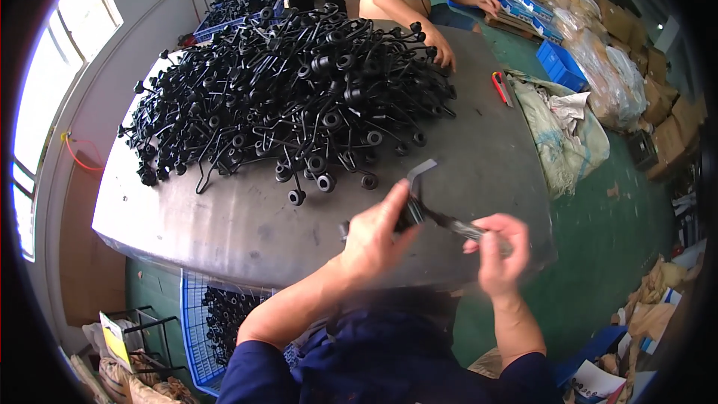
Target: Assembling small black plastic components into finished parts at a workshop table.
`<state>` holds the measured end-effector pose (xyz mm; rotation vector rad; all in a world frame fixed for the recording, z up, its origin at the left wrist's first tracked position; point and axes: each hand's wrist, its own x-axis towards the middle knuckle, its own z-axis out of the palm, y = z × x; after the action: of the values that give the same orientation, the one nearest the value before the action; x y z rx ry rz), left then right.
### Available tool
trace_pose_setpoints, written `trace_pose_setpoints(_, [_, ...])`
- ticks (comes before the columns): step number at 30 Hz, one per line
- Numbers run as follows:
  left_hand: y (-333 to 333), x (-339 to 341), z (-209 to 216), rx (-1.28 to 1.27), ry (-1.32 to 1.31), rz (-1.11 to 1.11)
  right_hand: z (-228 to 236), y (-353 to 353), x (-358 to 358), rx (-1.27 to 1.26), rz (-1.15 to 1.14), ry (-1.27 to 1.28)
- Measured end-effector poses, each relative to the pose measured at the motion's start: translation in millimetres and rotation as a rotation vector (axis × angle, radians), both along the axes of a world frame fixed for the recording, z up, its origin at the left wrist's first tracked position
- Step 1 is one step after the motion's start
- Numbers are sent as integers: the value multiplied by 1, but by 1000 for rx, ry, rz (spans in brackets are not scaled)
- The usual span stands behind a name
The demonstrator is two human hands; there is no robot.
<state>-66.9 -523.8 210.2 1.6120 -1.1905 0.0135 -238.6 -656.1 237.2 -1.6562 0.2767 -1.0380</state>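
Over the near edge of the table, the left hand has its fingers wrapped around a dark part, from which a bent grey strip seems to jut, while the fingers of the right hand pinch a thin piece just to the right, too blurred to identify. Beyond them lies a big tangled pile of black rods with ringed ends, a co-worker's hand at its far right side and a red cutter near the table's right edge.
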Motion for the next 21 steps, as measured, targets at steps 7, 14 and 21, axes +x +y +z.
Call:
trace_pose_setpoints(7, [37, -40, 63, 88, 284, -768, -14, -13, 30, 621, 148, 234])
trace_pose_setpoints(14, [56, -32, 59, 115, 186, -790, -61, 14, 39, 902, 465, 508])
trace_pose_setpoints(21, [131, 34, 38, 78, 189, -7, -71, -101, 16, 722, -184, 153])
